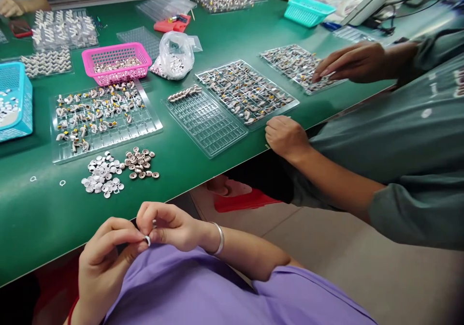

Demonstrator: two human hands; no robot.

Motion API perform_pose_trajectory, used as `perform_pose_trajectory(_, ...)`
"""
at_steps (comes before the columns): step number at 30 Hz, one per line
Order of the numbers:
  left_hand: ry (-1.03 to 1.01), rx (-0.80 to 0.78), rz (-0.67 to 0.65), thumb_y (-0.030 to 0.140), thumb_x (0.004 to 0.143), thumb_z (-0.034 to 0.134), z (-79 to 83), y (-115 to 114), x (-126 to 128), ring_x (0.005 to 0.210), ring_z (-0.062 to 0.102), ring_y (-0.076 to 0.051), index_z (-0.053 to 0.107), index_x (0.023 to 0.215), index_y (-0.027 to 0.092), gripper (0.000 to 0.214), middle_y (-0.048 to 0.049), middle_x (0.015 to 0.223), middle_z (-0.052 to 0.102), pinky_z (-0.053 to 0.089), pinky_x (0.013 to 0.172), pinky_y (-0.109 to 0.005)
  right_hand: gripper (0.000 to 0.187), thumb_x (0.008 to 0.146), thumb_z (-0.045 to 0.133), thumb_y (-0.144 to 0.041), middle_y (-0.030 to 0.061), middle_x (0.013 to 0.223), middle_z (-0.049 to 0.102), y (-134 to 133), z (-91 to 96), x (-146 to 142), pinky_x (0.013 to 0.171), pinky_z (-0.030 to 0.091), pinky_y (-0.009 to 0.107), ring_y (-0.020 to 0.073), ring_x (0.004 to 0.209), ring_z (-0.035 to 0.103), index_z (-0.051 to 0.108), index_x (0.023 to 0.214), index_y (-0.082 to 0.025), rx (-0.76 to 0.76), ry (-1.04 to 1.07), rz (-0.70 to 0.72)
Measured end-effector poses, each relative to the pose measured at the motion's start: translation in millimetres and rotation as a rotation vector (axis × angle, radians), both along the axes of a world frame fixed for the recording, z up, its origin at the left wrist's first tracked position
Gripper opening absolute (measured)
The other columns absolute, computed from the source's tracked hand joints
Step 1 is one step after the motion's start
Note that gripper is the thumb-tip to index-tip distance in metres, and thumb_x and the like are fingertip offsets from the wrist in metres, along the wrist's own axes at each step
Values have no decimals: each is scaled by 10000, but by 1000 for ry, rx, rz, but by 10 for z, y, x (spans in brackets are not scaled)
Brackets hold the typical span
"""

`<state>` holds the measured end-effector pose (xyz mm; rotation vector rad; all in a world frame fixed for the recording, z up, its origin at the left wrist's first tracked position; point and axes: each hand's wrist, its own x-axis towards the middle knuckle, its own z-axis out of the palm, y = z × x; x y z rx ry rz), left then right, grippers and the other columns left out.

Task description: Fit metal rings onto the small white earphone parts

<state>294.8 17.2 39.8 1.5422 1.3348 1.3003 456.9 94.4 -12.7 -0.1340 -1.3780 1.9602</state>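
Over my lap, in front of the table edge, my two hands meet at the fingertips. My left hand pinches a small white round piece, perhaps a sticker disc or ring. The thumb and forefinger of my right hand close at the same piece, and a small pale bit shows between those fingers. Fingers partly hide both. Just beyond on the table lie a pile of white discs and a pile of small metallic cups. Behind them a clear tray carries small curved parts with yellow bits.
A pink basket, a blue basket and a plastic bag of small parts stand on the green table. At right, a co-worker's hands are near filled trays. Two white rings lie at left.
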Motion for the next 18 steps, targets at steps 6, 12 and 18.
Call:
perform_pose_trajectory(6,17,60,-51,168,858,744,-16,-6,-19,724,646,-122,754,948,270,136,6,830,677,543,606,-193,266,937,673,-408,4,862,511,-58,-35,-33,717,459,242,94,755,512,539,896,-183,-39,75,8)
perform_pose_trajectory(12,74,153,-80,14,856,674,-97,-54,-58,786,635,-125,719,1016,224,268,-10,899,659,545,620,-198,235,933,690,-360,4,864,527,-132,-87,-102,699,454,224,86,755,516,553,898,-172,-112,130,-16)
perform_pose_trajectory(18,171,240,-52,-62,851,608,-161,-81,-58,805,635,-126,678,1016,191,310,-20,905,647,544,650,-207,155,951,670,-283,1,866,535,-188,-127,-157,718,462,215,85,779,531,565,910,-177,-122,194,-37)
